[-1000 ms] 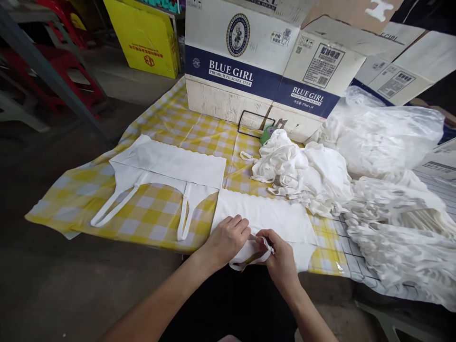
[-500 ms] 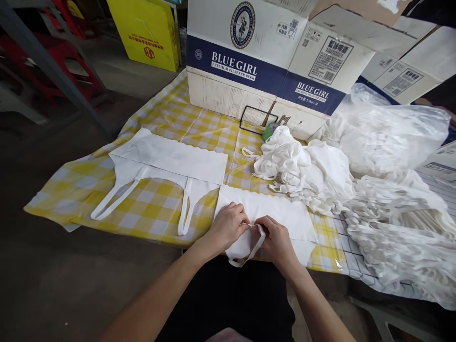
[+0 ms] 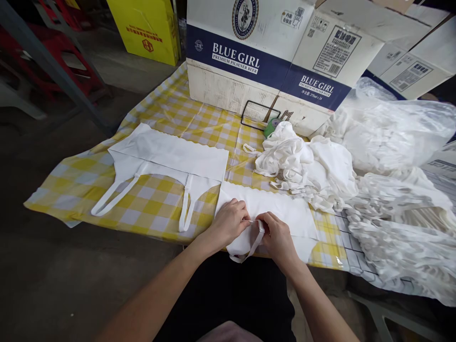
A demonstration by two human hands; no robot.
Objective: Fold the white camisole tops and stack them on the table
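Note:
In front of me a white strapped garment [image 3: 295, 213] lies on the checked cloth at the table's near edge. My left hand [image 3: 233, 219] pinches its fabric near the middle. Close beside it, my right hand [image 3: 278, 235] pinches the top of the garment's narrow white strap [image 3: 257, 244], which loops down over the edge. The fingertips of both hands almost meet, and they partly hide the strap's attachment. To the left a second white strapped garment [image 3: 171, 152] lies flat, its scalloped edge away from me and its two strap loops toward me.
Crumpled white garments [image 3: 309, 166] are heaped right of centre. Farther right lie stacked white garments [image 3: 402, 228] and a clear plastic bag [image 3: 395, 128]. Beer cartons [image 3: 235, 85] stand at the back, with a green tape roll [image 3: 271, 127] and a black wire frame [image 3: 256, 124] before them.
The view has shifted slightly. Both hands stay at the same place on the garment, and the strap between them has moved only a little.

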